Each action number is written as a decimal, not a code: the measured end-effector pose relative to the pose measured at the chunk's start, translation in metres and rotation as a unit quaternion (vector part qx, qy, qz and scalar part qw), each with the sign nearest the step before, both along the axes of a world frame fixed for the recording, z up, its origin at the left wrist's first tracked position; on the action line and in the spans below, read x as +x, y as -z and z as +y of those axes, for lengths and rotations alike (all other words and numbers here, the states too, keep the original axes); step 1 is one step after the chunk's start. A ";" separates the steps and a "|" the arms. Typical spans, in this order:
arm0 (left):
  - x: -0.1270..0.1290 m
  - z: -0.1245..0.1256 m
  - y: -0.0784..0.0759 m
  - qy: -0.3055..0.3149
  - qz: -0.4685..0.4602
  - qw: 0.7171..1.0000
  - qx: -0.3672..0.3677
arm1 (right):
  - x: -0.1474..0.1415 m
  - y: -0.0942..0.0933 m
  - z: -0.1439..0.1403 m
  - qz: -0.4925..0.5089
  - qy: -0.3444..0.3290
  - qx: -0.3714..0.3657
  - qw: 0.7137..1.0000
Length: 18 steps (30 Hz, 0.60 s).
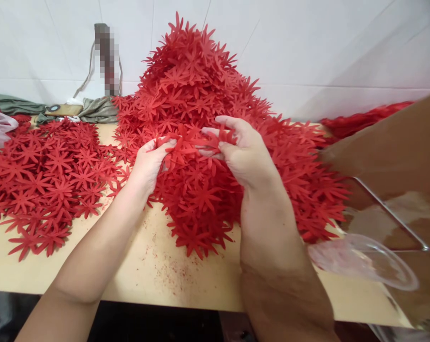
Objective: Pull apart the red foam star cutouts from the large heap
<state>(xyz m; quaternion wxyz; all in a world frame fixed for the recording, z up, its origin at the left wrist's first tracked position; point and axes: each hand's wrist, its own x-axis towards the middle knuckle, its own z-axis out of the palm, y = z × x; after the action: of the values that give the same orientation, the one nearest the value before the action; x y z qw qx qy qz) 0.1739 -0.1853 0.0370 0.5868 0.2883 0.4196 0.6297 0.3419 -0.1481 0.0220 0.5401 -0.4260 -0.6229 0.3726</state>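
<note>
White wall panels close off the back of a pale wooden tabletop [154,270], which carries nearly everything in view. Largest by far is the tall heap of red flower cut-outs [200,95], piled against the wall and spilling forward to the table's middle. To its left lies a flatter spread of the same red flowers [47,175], loose and mostly one layer deep. On the right, a brown cardboard box [396,152] stands at an angle with a metal wire [389,209] across it, and a clear plastic bag [364,261] droops just below. Crumpled olive cloth [93,109] sits at the back, and fine red crumbs [165,266] dust the bare wood near the front edge.

Both hands work at the front slope of the heap. The left hand [148,161] has its fingers curled together, pinching the edge of a small bunch of flowers [189,142]. The right hand [243,152] grips the same bunch from the other side, thumb pressed against bent fingers.

Judging by the piles, the sorting seems early: the heap is still much bigger than the flat spread beside it.
</note>
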 end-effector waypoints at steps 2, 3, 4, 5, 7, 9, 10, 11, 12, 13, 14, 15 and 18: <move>0.000 0.000 0.000 0.003 0.003 1.000 0.003 | 0.001 -0.002 -0.001 -0.012 -0.019 0.020 1.000; 0.000 -0.001 0.000 0.006 0.003 1.000 0.005 | 0.001 -0.002 -0.001 -0.018 -0.024 0.033 0.999; 0.000 -0.001 -0.001 0.009 0.003 1.000 0.007 | 0.002 -0.002 0.000 -0.023 -0.025 0.045 0.998; 0.000 -0.001 -0.001 0.010 0.002 1.000 0.008 | 0.003 -0.001 0.002 -0.028 -0.023 0.055 0.998; 0.000 0.000 -0.001 0.008 -0.002 1.000 0.009 | 0.005 0.000 0.005 -0.029 -0.013 0.068 0.997; 0.000 0.000 -0.001 0.004 0.001 1.000 0.008 | 0.007 0.002 0.008 -0.020 -0.004 0.074 0.997; 0.001 0.000 -0.001 0.008 0.007 1.000 0.009 | 0.007 0.002 0.010 -0.012 -0.004 0.076 0.997; 0.001 0.000 0.000 0.014 0.014 1.000 0.013 | 0.007 0.003 0.010 -0.003 -0.007 0.077 0.997; 0.002 0.000 0.002 0.025 0.023 0.999 0.023 | 0.005 0.003 0.010 0.007 -0.014 0.076 0.997; 0.003 0.000 0.003 0.040 0.031 0.998 0.036 | 0.002 0.003 0.009 0.017 -0.026 0.073 0.997; 0.004 0.000 0.005 0.055 0.037 0.996 0.054 | -0.003 0.003 0.007 0.026 -0.041 0.067 0.997; 0.005 0.000 0.008 0.070 0.043 0.994 0.073 | -0.008 0.003 0.004 0.032 -0.058 0.058 0.996; 0.008 0.001 0.015 0.095 0.068 0.985 0.127 | -0.027 0.003 -0.007 0.032 -0.111 0.025 0.993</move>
<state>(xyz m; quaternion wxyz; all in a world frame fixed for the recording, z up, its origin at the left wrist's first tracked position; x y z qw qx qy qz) 0.1815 -0.1847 0.0221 0.5724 0.4415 0.3458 0.5982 0.3150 -0.1547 0.0188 0.5255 -0.3285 -0.6581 0.4276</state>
